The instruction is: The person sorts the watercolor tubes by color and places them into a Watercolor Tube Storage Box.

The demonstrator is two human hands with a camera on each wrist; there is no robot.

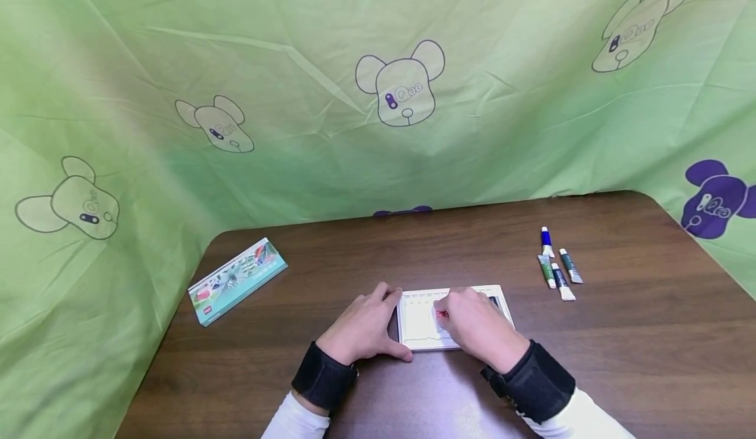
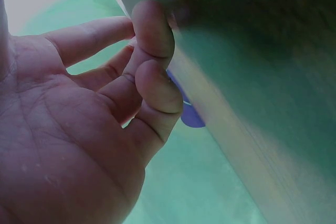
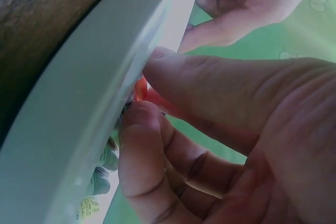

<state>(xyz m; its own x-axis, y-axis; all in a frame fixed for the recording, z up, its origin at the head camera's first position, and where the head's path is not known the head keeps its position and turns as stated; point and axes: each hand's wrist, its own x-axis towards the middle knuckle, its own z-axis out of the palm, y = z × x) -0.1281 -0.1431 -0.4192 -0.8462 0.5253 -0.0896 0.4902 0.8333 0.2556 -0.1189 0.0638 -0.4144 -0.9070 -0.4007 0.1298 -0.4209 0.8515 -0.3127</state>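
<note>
A shallow white plastic tray [image 1: 417, 321] lies on the table in front of me. My left hand [image 1: 365, 326] grips its left end, the thumb at the near corner and the fingers at the far one. In the left wrist view, curled fingertips [image 2: 152, 30] meet the tray's edge. My right hand [image 1: 475, 321] is over the right part of the tray. Its thumb and fingers pinch a small red paint tube [image 3: 140, 88], mostly hidden by the fingers. Other paint tubes [image 3: 100, 182] lie in the tray below that hand, partly covered.
Several paint tubes, one with a blue cap [image 1: 546, 237] and one green [image 1: 546, 271], lie loose to the tray's right. A teal printed box [image 1: 238, 281] sits at the table's left. Green cloth [image 1: 307, 150] hangs behind the brown table [image 1: 650, 334].
</note>
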